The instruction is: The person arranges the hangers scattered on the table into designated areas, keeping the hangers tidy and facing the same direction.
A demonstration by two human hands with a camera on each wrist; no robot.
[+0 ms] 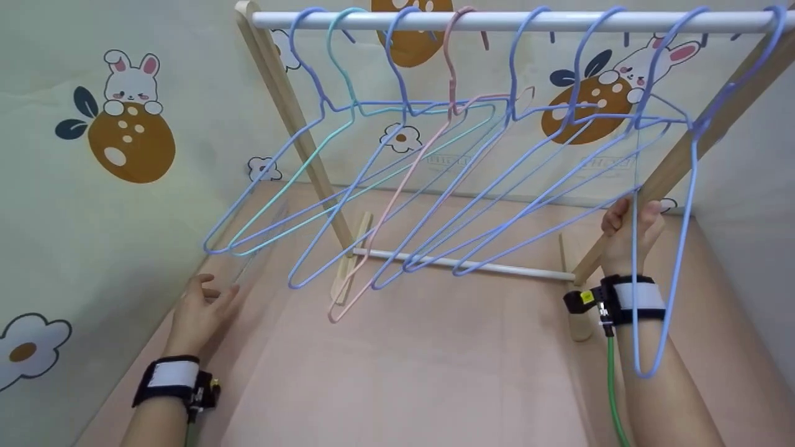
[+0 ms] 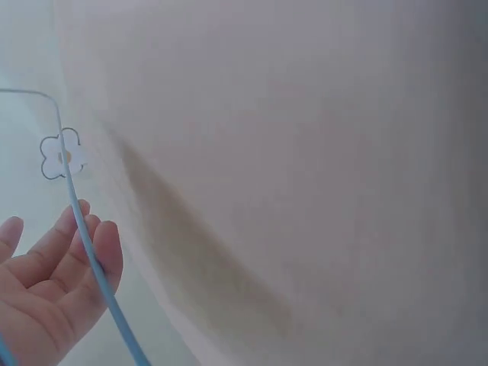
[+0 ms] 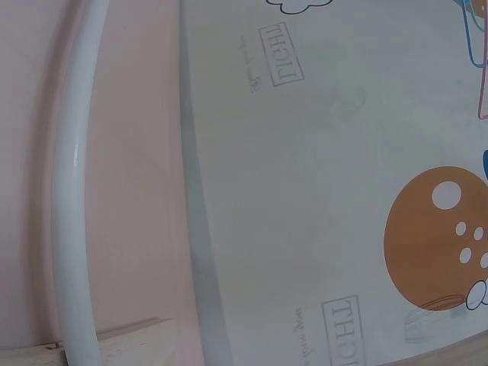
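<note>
Easily tipped: right hand (image 1: 628, 231) curled round the rack leg (image 1: 677, 162), left hand (image 1: 202, 310) loose-fingered, empty, brushing the leftmost hanger (image 1: 261, 180), liable to knock it swinging.

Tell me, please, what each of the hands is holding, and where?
The right hand grips the rack's slanted wooden leg partway up; the left hand holds nothing, fingers open.

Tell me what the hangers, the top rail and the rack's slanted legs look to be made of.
Hangers: thin wire, seemingly with a smooth pastel plastic coating, judging by the even blue, teal and pink colour.
Top rail: a glossy white tube, painted metal or plastic; unclear which.
Slanted legs: pale unpainted wood, matte, with faint grain.
</note>
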